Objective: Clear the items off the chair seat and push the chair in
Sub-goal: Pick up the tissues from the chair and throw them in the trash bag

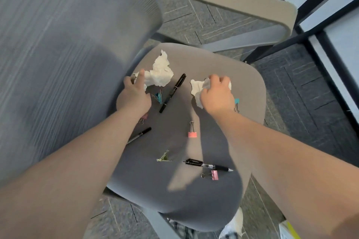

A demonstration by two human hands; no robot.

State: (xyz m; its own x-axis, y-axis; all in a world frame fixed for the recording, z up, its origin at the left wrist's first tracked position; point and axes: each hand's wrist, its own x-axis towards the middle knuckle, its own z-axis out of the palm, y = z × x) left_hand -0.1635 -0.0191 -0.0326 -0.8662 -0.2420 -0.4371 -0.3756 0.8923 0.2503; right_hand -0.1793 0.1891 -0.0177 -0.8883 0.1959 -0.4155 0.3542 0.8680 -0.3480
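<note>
Head view, seat: grey chair seat [209, 68] strewn with 2 paper wads, 3 pens and several binder clips.
Left hand [134, 97]: down on the near edge of the larger crumpled tissue [161, 72], fingers curled over that edge; closed pinch or only contact, cannot tell.
Right hand [216, 95]: fingers bunched down on the smaller crumpled tissue [197, 88], gripping its right part, loose left flap sticking out past the knuckles.
Handling, tissues: very light, soft, crushable; any fold serves as a hold, a simple scrunch likely enough.
Black marker [172, 92]: between the 2 hands, just beside the left one, untouched.
Black felt pen [140, 135]: partly under the left forearm.
Gel pen [207, 165]: near the front of the seat, a pink binder clip [211, 174] just beside it.
Salmon binder clip [192, 132]: mid-seat, apart from both hands.
Green binder clip [164, 158]: near the front, on its side.
Teal binder clip [158, 97]: just beside the left hand; another teal clip [236, 105] partly hidden by the right wrist.
Handling, pens and clips: stiff, small, smooth; pens prone to rolling, best taken mid-barrel, clips by the wire handles.
</note>
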